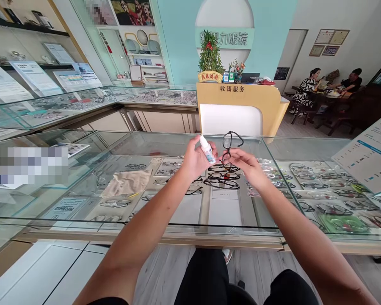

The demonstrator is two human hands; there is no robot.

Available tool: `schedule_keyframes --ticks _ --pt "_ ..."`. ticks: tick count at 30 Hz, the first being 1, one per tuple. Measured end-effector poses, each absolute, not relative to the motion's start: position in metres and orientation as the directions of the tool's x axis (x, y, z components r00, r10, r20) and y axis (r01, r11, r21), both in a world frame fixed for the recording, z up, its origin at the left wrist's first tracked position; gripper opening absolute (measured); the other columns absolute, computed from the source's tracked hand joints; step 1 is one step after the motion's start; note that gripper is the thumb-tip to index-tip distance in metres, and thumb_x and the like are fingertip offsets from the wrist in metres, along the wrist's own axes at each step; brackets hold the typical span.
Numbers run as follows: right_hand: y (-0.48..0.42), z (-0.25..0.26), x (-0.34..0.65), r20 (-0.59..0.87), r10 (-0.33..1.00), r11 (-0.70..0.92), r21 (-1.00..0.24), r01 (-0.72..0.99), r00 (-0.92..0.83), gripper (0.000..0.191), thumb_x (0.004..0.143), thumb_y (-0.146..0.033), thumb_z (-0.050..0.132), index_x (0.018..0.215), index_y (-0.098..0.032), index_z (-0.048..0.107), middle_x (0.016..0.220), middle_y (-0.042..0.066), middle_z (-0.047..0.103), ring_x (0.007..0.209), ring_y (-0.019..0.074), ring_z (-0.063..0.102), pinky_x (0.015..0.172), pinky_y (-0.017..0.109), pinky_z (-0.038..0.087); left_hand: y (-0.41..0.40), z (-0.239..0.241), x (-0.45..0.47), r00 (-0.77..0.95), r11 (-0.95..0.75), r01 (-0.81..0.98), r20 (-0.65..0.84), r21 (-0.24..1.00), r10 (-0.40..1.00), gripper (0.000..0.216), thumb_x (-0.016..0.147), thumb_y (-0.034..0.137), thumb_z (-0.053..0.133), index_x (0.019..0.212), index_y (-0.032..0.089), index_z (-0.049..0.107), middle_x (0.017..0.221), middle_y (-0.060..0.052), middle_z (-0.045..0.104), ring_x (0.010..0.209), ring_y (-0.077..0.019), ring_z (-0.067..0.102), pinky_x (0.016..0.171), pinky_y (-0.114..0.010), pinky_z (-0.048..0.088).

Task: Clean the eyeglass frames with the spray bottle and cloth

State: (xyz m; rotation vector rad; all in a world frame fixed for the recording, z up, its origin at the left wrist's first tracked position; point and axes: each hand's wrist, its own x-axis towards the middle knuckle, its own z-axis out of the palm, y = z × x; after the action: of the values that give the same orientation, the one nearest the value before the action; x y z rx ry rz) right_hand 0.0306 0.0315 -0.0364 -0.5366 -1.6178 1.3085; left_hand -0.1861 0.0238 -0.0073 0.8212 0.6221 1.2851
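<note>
A small white bottle with a printed label (208, 151) rests in my left hand (193, 159), which is closed around it, tilted, above the glass counter. My right hand (243, 163) pinches a pair of dark-framed eyeglasses (227, 142), held upright on end just to the right of the bottle. The fingers hide part of the lower lens. Below both hands, several dark eyeglass frames (222, 184) lie in a column inside the display case. A crumpled beige cloth (127, 183) lies on the glass to the left of my left arm.
The glass counter (178, 220) spans the view, with many eyeglasses under it. Printed stands (370, 154) are on the right and a blurred-out card (27, 165) on the left. A yellow cashier desk (238, 97) with plants stands behind. Two people sit at a table (328, 95) far right.
</note>
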Motion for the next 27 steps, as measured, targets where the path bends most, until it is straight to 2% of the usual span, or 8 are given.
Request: schedule_keyframes --ticks 3,6,11,15,21,27 --pt "0.030 -0.037 0.029 0.392 0.793 0.336 -0.920 -0.203 -0.467 0.041 0.091 -0.061 0.087 0.116 -0.029 0.084 0.098 0.002 0.082 0.103 0.0244 0.074 0.102 0.043 0.056 0.027 -0.013 -0.182 0.107 0.004 -0.540 0.063 0.842 0.992 0.054 0.091 0.072 0.067 0.079 0.020 0.066 0.076 -0.004 0.062 0.073 -0.0199 0.067 0.071 -0.034 0.060" --pt "0.029 -0.037 0.027 0.394 0.782 0.333 -0.919 -0.212 -0.483 0.042 0.090 -0.064 0.087 0.114 -0.029 0.085 0.101 0.002 0.082 0.102 0.0238 0.074 0.103 0.043 0.056 0.032 -0.022 -0.179 -0.010 -0.118 -0.444 0.127 0.888 0.992 0.056 0.092 0.076 0.066 0.081 0.021 0.063 0.081 -0.004 0.063 0.078 -0.0192 0.066 0.073 -0.032 0.060" --pt "0.029 -0.040 0.023 0.395 0.765 0.331 -0.919 -0.216 -0.509 0.044 0.092 -0.066 0.085 0.116 -0.029 0.083 0.110 0.005 0.085 0.104 0.0242 0.075 0.105 0.045 0.057 0.036 -0.037 -0.179 -0.137 -0.357 -0.024 0.351 0.934 0.926 0.051 0.095 0.072 0.069 0.086 0.022 0.066 0.096 -0.005 0.068 0.097 -0.0218 0.068 0.086 -0.033 0.059" --pt "0.029 -0.042 0.023 0.392 0.752 0.328 -0.920 -0.215 -0.530 0.043 0.094 -0.066 0.083 0.116 -0.029 0.083 0.111 0.005 0.085 0.103 0.0240 0.075 0.104 0.045 0.057 0.036 -0.040 -0.180 -0.172 -0.367 0.173 0.395 0.914 0.902 0.045 0.100 0.068 0.061 0.090 0.024 0.063 0.096 -0.005 0.068 0.097 -0.0235 0.066 0.092 -0.037 0.055" --pt "0.028 -0.042 0.022 0.381 0.754 0.315 -0.925 -0.215 -0.535 0.044 0.093 -0.067 0.084 0.118 -0.030 0.083 0.115 0.005 0.085 0.102 0.0236 0.073 0.103 0.045 0.058 0.037 -0.044 -0.179 -0.146 -0.420 0.260 0.466 0.869 0.873 0.042 0.105 0.062 0.054 0.089 0.024 0.061 0.089 -0.003 0.064 0.088 -0.0226 0.062 0.086 -0.038 0.051" --pt "0.025 -0.039 0.021 0.381 0.755 0.311 -0.924 -0.220 -0.533 0.043 0.092 -0.066 0.085 0.115 -0.030 0.083 0.117 0.005 0.084 0.102 0.0238 0.073 0.106 0.046 0.058 0.031 -0.038 -0.176 -0.143 -0.403 0.243 0.443 0.882 0.885 0.047 0.105 0.067 0.053 0.087 0.024 0.059 0.094 -0.005 0.067 0.095 -0.0234 0.066 0.089 -0.036 0.057"
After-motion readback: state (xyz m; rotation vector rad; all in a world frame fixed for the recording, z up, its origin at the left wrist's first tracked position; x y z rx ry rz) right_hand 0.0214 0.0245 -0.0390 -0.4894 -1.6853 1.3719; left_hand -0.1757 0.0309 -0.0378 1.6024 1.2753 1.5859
